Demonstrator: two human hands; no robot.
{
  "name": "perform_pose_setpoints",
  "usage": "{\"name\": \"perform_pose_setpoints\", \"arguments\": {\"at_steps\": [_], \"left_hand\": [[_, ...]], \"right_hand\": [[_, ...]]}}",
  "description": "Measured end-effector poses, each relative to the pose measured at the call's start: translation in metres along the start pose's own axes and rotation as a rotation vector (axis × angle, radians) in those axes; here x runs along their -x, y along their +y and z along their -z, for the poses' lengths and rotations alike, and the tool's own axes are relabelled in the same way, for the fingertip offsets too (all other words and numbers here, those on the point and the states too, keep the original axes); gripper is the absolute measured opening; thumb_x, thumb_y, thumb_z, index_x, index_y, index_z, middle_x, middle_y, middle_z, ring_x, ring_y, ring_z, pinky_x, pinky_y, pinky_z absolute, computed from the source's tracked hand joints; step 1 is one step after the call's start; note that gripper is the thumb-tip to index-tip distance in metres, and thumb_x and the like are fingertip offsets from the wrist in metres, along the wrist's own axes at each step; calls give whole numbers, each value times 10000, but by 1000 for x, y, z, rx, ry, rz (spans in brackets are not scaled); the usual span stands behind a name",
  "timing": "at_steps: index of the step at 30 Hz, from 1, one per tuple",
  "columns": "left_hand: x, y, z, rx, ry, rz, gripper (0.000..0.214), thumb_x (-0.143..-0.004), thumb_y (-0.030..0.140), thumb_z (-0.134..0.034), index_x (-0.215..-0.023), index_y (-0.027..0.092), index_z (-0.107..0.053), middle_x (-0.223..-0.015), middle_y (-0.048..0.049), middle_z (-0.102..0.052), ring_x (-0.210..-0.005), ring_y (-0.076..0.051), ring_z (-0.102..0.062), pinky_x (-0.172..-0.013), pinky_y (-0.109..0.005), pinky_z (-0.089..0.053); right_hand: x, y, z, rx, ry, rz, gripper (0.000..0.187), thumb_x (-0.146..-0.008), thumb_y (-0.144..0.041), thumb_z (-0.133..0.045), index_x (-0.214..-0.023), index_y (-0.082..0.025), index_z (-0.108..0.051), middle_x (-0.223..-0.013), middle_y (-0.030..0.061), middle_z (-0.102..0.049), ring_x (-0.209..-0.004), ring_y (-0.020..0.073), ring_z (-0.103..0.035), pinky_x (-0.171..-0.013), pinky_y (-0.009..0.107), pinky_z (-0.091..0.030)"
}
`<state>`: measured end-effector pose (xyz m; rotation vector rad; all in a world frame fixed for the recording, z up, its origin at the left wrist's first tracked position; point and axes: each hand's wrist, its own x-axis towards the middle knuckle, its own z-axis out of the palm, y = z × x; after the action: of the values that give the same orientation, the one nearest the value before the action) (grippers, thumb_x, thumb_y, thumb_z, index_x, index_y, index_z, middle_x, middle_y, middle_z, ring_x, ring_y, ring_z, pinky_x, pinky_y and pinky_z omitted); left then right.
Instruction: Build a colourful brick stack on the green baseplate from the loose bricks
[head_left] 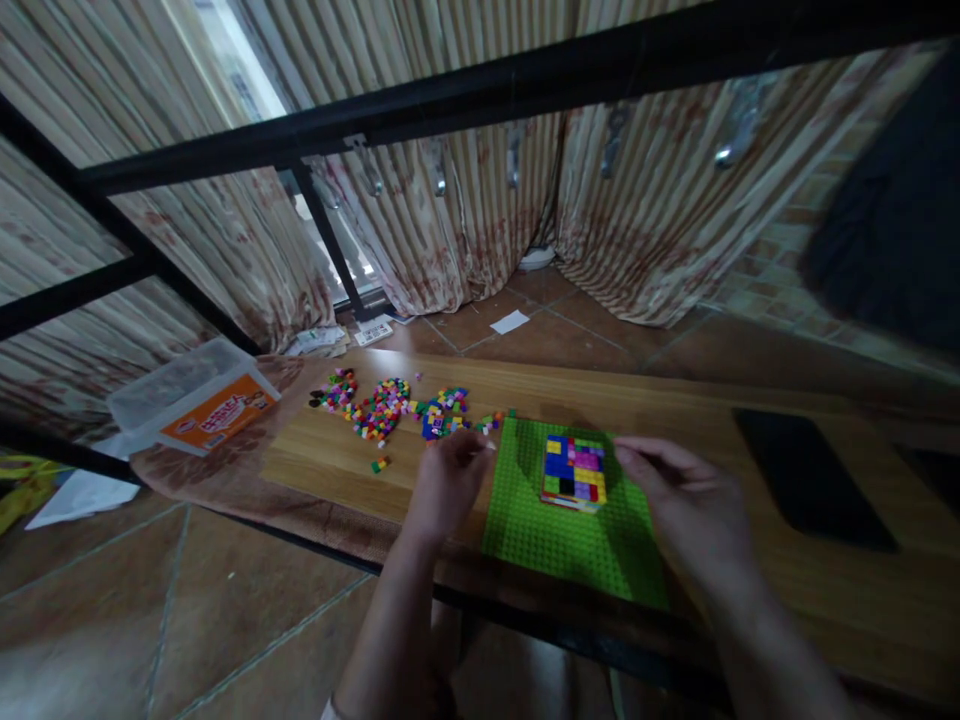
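Observation:
A block of toy bricks (574,472), its top a patchwork of blue, yellow, pink, purple and red, stands on a green studded baseplate (525,540). My left hand (450,485) is closed in a pinch just off the baseplate's left edge, beside the loose bricks. A pale spot shows at its fingertips; I cannot make out whether it is a brick. To the right of the block, my right hand (690,500) hovers over the baseplate's right side, thumb and forefinger pinched together. Anything between those fingers is hidden.
Loose coloured bricks (382,408) lie in heaps on the wooden board (330,470). A clear plastic box (184,385) with an orange label stands at the far left. On the right lies a dark flat slab (810,480). A black rail (465,95) crosses before the curtains.

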<state>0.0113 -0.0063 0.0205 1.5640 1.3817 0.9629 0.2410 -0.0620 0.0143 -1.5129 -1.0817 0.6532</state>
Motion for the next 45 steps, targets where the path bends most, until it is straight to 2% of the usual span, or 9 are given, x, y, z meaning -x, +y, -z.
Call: {"name": "perform_pose_setpoints", "arguments": {"at_steps": [2, 4, 8, 10, 17, 22, 26, 37, 45], "left_hand": [[8, 8, -12, 244, -84, 73, 140, -758, 291, -655, -788, 159, -619, -661, 10, -637, -599, -113, -607, -527, -192, -437], [15, 16, -23, 393, -163, 136, 190, -722, 309, -704, -800, 158, -619, -668, 7, -647, -590, -116, -618, -522, -197, -458], [25, 24, -37, 506, -311, 156, 240, -711, 352, -733, -813, 151, -650, -690, -16, -670, -607, -121, -630, -549, -213, -483], [26, 25, -40, 515, -329, 149, 251, -715, 361, -731, -827, 148, -659, -702, -23, -676, -623, -126, -635, -558, -216, -488], [25, 23, -49, 405, -162, 38, 105, -768, 253, -663, -814, 158, -671, -756, -18, -689, -653, -117, -629, -601, -209, -509], [28, 26, -51, 215, -169, -136, 126, -829, 228, -590, -876, 198, -704, -834, -28, -720, -773, -161, -673, -728, -261, -550], [31, 28, -51, 150, -181, -213, 165, -853, 212, -562, -918, 224, -714, -876, -22, -726, -807, -165, -684, -762, -268, -552], [30, 26, -51, 234, -128, -156, 149, -866, 259, -565, -907, 192, -691, -873, -37, -715, -842, -166, -664, -782, -267, -534], [29, 22, -55, 322, -94, -121, 136, -846, 270, -601, -885, 184, -698, -900, -40, -723, -852, -165, -661, -785, -268, -529]], "right_hand": [[4, -6, -2, -40, -62, 78, 213, -766, -398, -679, -909, -250, -736, -886, 33, -730, -787, 187, -663, -731, 324, -527], [8, -11, -5, -51, -151, 162, 172, -784, -361, -674, -907, -258, -733, -883, 26, -715, -780, 171, -647, -711, 302, -523], [13, -17, -8, 0, -331, 298, 188, -826, -326, -628, -973, -256, -722, -873, 31, -682, -758, 156, -620, -694, 289, -511], [14, -16, -9, 33, -363, 317, 198, -839, -322, -609, -990, -256, -718, -885, 34, -679, -770, 157, -624, -703, 288, -509], [12, -10, -9, 69, -262, 277, 188, -862, -333, -576, -969, -249, -707, -953, 39, -683, -867, 180, -632, -756, 307, -506], [14, -14, -15, 69, -290, 288, 192, -847, -352, -601, -966, -240, -701, -934, 43, -686, -858, 182, -640, -744, 306, -515], [17, -16, -20, 76, -255, 290, 154, -843, -348, -609, -910, -247, -704, -909, 26, -698, -793, 164, -638, -721, 295, -514], [18, -13, -21, 73, -209, 298, 128, -853, -321, -600, -883, -262, -709, -907, 9, -714, -838, 178, -664, -740, 299, -513], [19, -15, -20, 164, -263, 359, 116, -866, -300, -585, -901, -265, -689, -930, 7, -715, -850, 166, -668, -770, 287, -509]]}}
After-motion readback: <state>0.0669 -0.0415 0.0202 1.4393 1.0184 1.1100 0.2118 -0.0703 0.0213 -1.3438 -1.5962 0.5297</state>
